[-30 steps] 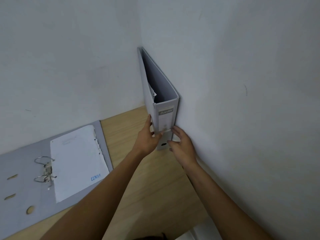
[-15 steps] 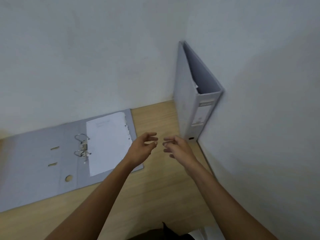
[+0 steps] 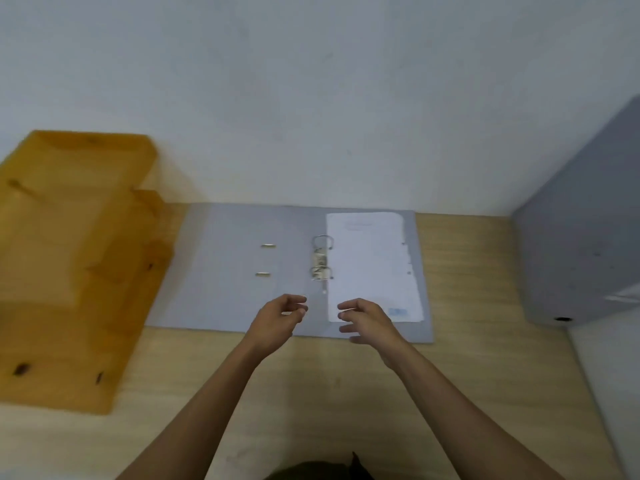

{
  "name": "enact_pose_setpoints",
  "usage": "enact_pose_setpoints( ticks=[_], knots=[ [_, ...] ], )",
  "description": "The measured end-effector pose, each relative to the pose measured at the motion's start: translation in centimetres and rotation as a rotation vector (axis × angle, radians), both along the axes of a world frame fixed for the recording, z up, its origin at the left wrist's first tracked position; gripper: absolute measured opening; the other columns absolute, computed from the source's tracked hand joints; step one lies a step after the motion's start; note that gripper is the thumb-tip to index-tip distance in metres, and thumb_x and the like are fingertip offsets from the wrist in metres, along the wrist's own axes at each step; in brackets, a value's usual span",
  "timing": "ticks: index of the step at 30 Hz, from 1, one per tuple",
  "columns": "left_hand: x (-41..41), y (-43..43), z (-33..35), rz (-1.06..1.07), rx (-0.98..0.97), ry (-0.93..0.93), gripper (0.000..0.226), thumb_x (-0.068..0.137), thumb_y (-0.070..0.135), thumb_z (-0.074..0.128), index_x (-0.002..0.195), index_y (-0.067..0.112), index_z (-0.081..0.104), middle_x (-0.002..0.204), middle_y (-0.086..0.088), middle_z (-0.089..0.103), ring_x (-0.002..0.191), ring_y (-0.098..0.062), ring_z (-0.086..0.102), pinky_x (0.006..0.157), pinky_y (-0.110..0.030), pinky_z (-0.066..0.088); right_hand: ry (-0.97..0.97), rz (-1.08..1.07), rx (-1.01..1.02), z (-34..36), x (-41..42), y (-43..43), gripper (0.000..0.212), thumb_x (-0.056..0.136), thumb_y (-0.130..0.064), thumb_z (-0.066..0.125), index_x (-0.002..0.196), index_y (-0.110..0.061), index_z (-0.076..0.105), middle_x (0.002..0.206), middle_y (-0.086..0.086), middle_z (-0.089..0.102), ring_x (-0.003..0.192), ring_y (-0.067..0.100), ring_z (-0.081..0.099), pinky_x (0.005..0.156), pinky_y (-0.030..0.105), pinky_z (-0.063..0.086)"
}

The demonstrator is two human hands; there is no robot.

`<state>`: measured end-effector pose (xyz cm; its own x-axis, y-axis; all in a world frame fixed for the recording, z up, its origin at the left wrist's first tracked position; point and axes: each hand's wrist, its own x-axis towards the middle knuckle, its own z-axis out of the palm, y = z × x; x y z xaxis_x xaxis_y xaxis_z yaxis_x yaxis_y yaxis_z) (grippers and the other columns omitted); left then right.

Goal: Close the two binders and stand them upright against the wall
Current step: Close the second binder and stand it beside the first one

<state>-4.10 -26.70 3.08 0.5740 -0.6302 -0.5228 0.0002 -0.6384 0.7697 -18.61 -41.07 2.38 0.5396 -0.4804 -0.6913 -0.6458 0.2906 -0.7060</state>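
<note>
A grey binder [image 3: 228,271] lies open and flat on the wooden desk against the back wall. Its metal rings [image 3: 322,259] stand at the middle, and a white sheet [image 3: 372,268] rests on its right half. A second grey binder [image 3: 581,244] stands closed and upright at the right edge, in the corner by the side wall. My left hand [image 3: 277,322] hovers over the open binder's near edge, fingers curled and empty. My right hand [image 3: 369,320] is beside it over the sheet's lower corner, fingers spread, holding nothing.
A stepped wooden rack [image 3: 69,258] stands on the desk [image 3: 311,393] at the left, close to the open binder's left cover. White walls [image 3: 311,98] close off the back and right sides.
Both hands have let go of the upright binder and moved left over the open one. The view has swung left, bringing the wooden rack into sight.
</note>
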Motion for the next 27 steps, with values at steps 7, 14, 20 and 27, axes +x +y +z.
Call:
enact_pose_setpoints(
  ticks=[7, 14, 20, 27],
  knots=[
    [6.1, 8.2, -2.9, 0.146, 0.128, 0.005, 0.048, 0.097, 0.024, 0.06, 0.143, 0.018, 0.047, 0.141, -0.006, 0.058, 0.114, -0.02, 0.06, 0.093, -0.038, 0.054, -0.003, 0.285, -0.182, -2.3, 10.6, 5.1, 0.031, 0.093, -0.017, 0.058, 0.124, -0.014, 0.066, 0.13, 0.004, 0.065, 0.119, 0.021, 0.061, 0.1, 0.034, 0.049],
    [8.8, 12.6, -3.9, 0.245, 0.164, 0.023, 0.074, 0.098, 0.02, 0.058, 0.159, 0.024, 0.017, 0.159, -0.009, 0.038, 0.136, -0.032, 0.05, 0.093, -0.033, 0.045, 0.136, 0.843, -0.664, -6.1, 18.5, 5.3, 0.071, 0.099, -0.033, 0.051, 0.161, -0.021, 0.018, 0.172, 0.002, -0.004, 0.158, 0.034, 0.0, 0.124, 0.053, 0.019],
    [10.3, 15.6, -4.7, 0.29, 0.184, -0.044, 0.071, 0.098, 0.017, 0.058, 0.158, 0.02, 0.02, 0.16, -0.009, 0.037, 0.142, -0.033, 0.043, 0.104, -0.042, 0.045, 0.384, 1.059, -0.822, -9.4, 18.4, 5.7, 0.102, 0.085, -0.079, 0.038, 0.158, -0.036, -0.019, 0.165, -0.004, -0.033, 0.153, 0.036, -0.027, 0.117, 0.071, -0.004],
    [9.5, 15.9, -6.8, 0.291, 0.286, -0.316, 0.079, 0.094, 0.022, 0.063, 0.159, 0.014, 0.018, 0.166, -0.009, 0.025, 0.151, -0.032, 0.025, 0.119, -0.051, 0.028, 0.324, 1.067, -0.813, -9.4, 12.1, 7.3, 0.104, 0.082, -0.079, 0.04, 0.157, -0.039, -0.02, 0.164, -0.007, -0.034, 0.151, 0.032, -0.032, 0.119, 0.068, -0.009]
  ],
)
